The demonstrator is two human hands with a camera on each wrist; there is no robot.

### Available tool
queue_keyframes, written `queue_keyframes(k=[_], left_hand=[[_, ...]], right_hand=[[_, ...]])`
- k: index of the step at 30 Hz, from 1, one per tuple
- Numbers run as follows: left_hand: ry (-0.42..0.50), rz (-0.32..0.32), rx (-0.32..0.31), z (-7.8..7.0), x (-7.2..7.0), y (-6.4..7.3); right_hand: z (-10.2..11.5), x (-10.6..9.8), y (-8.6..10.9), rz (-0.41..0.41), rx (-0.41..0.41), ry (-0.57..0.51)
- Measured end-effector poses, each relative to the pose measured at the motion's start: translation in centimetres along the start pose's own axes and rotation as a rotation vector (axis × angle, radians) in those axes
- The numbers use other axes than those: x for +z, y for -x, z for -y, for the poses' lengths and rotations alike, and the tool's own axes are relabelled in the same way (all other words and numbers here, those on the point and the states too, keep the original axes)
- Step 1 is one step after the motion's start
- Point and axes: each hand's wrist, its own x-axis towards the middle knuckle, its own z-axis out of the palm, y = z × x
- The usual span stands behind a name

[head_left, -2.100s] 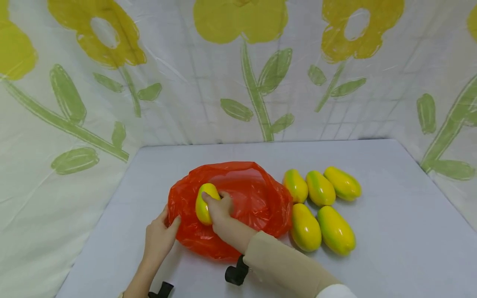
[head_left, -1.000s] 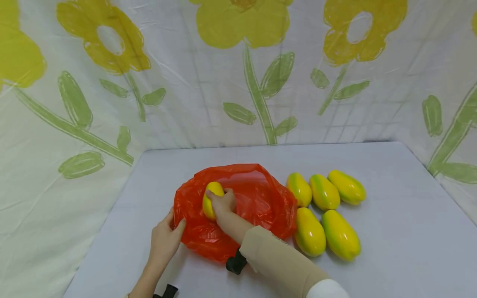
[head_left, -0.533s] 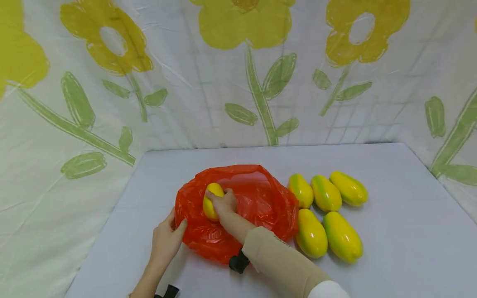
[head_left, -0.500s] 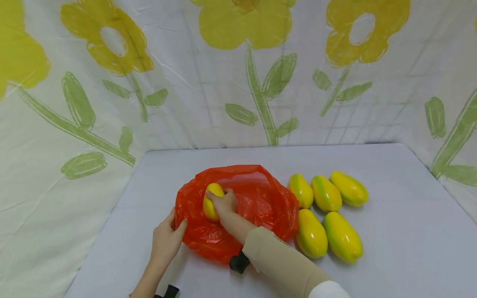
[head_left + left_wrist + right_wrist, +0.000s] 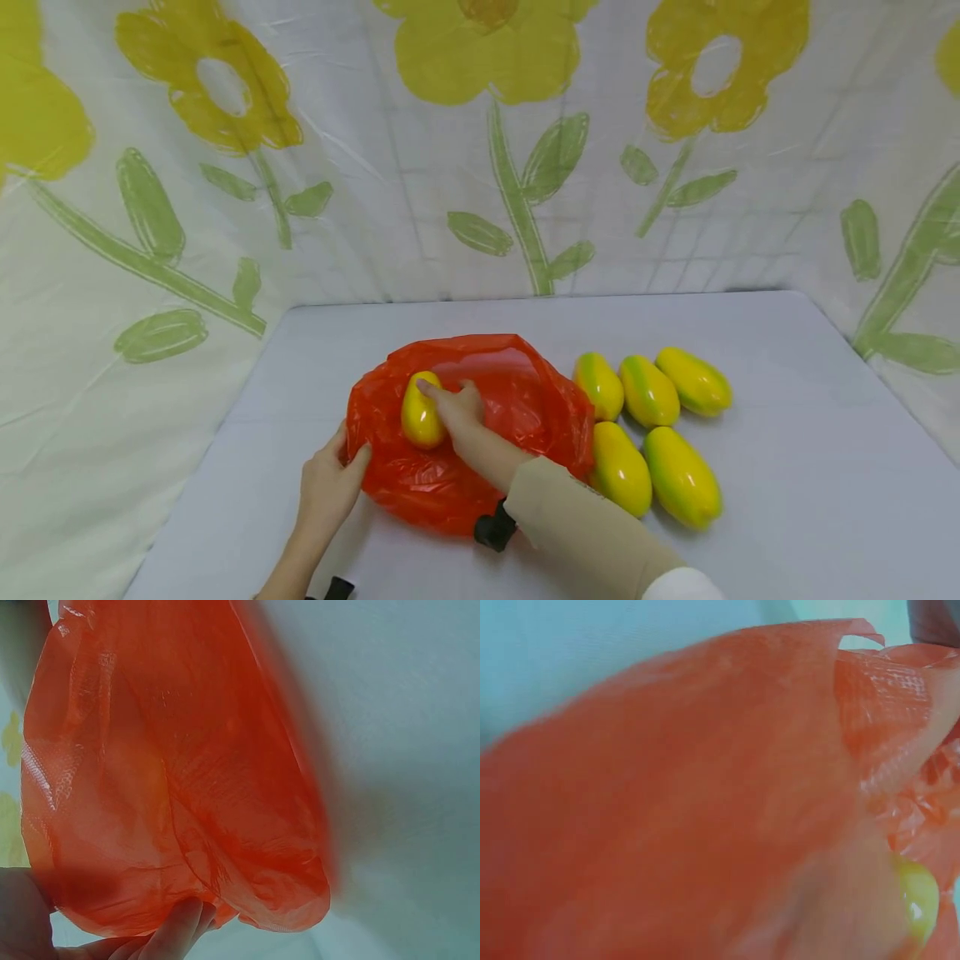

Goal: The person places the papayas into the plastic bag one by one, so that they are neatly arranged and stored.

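Note:
A red plastic bag [image 5: 517,392] lies spread open on the table in the head view. My left hand [image 5: 327,487] pinches its left rim; in the left wrist view, fingers [image 5: 176,930] press against the bag's film. Inside the bag mouth, toward the left, a glossy yellow papaya [image 5: 422,421] stands tilted. My right hand [image 5: 463,417] is just right of it, the thumb touching its upper side and the other fingers spread away from it. In the right wrist view the bag film hides most of that hand, and part of the papaya [image 5: 919,900] shows at the lower right.
Several yellow-green papayas [image 5: 682,475] lie in two rows right of the bag, the nearest touching or close to its edge. A white tabletop [image 5: 787,433] extends around them. Behind stands a white cloth [image 5: 360,208] with painted flowers.
The right hand reached into the bag with the papaya, paused, and has now loosened and shifted right, leaving more of the papaya uncovered. The left hand has kept its hold on the rim.

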Motion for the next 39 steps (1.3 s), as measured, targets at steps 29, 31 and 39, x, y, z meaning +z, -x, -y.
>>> queue_keyframes(k=[29, 31, 39], left_hand=[[-0.012, 0.013, -0.004, 0.0, 0.1, 0.0], [-0.013, 0.013, -0.001, 0.0, 0.2, -0.1], [-0.018, 0.010, 0.007, 0.2, 0.1, 0.0]], right_hand=[[-0.2, -6.2, 4.0, 0.184, -0.097, 0.062], [-0.2, -6.7, 4.4, 0.208, -0.130, 0.070], [-0.3, -9.2, 5.9, 0.297, -0.226, 0.082]])
